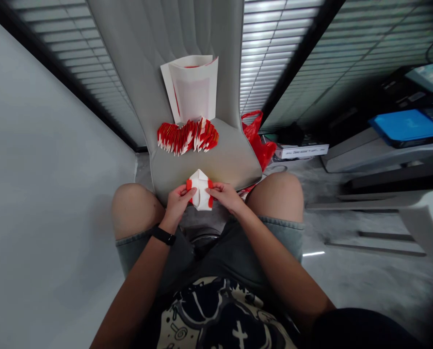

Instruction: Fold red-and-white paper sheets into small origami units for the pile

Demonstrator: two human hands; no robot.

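Between my two hands is a partly folded sheet of red and white paper point(200, 190), its white side facing up and red showing at both sides. My left hand point(179, 200) pinches its left edge, the thumb on top. On the right edge, my right hand point(226, 195) grips the same paper in the same way. The paper is held over the front edge of a grey chair seat point(234, 160). Farther back on that seat lies a row of many folded red and white paper pieces point(187, 136), packed side by side.
Large white sheets with red inside point(196, 89) lean against the chair's backrest point(168, 29). A red plastic bag point(262, 145) and a white box point(301, 151) are on the floor at right. A white wall point(49, 194) stands at left; a pale stool point(420, 218) is at far right.
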